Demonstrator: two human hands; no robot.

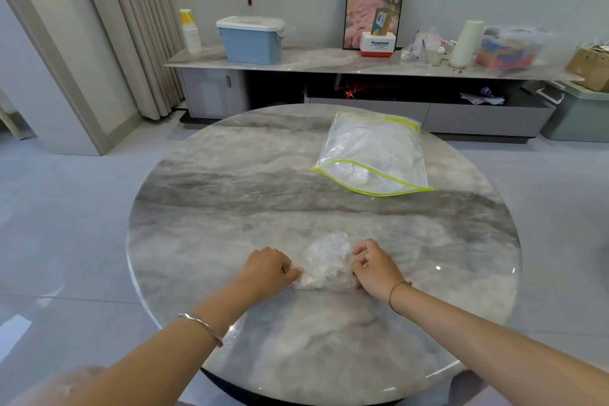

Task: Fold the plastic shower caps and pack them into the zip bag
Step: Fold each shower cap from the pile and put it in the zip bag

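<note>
Both forearms angle in low, left one from about 7 o'clock, right one from about 5. The left hand (268, 269) and right hand (374, 269) are knuckles-up, fingers curled under, pinching the shower cap (326, 257) at its 9 and 3 o'clock edges, wrists pretty straight.

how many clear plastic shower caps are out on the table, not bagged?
1: a crumpled clear plastic shower cap on the round grey marble table, gripped by left hand and right hand. More may sit inside the yellow-edged clear zip bag; uncountable.

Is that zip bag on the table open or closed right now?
Open. On the zip bag, the two yellow-green strips at the near edge bow apart, leaving a gap between them.
</note>
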